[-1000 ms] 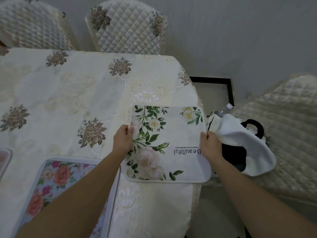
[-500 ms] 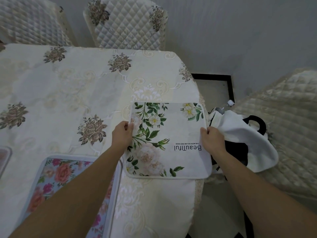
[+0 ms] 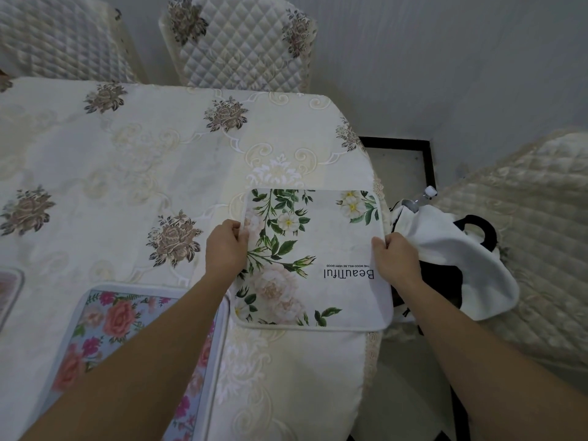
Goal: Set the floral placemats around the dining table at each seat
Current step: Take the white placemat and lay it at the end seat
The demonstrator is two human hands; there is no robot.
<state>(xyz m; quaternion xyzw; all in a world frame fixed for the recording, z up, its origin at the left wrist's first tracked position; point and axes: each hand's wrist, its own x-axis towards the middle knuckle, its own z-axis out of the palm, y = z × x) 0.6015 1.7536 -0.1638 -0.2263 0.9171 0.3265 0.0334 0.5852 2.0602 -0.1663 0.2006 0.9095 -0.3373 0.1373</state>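
A white placemat (image 3: 321,249) with green leaves, pale flowers and the word "Beautiful" lies near the right end of the dining table (image 3: 133,160). My left hand (image 3: 224,249) grips its left edge and my right hand (image 3: 394,259) pinches its right edge, which reaches the table's rim. A blue placemat (image 3: 105,323) with pink roses lies at the near edge to the left, partly under my left forearm. The corner of a third mat (image 3: 9,288) shows at the far left.
Two quilted chairs (image 3: 241,43) stand behind the far side of the table. At the right, another quilted chair (image 3: 525,249) holds a white and black bag (image 3: 451,259) with a bottle cap poking out. A grey wall runs behind.
The white placemat and both hands have shifted slightly away from me, toward the table's far side. The grip on both edges is unchanged.
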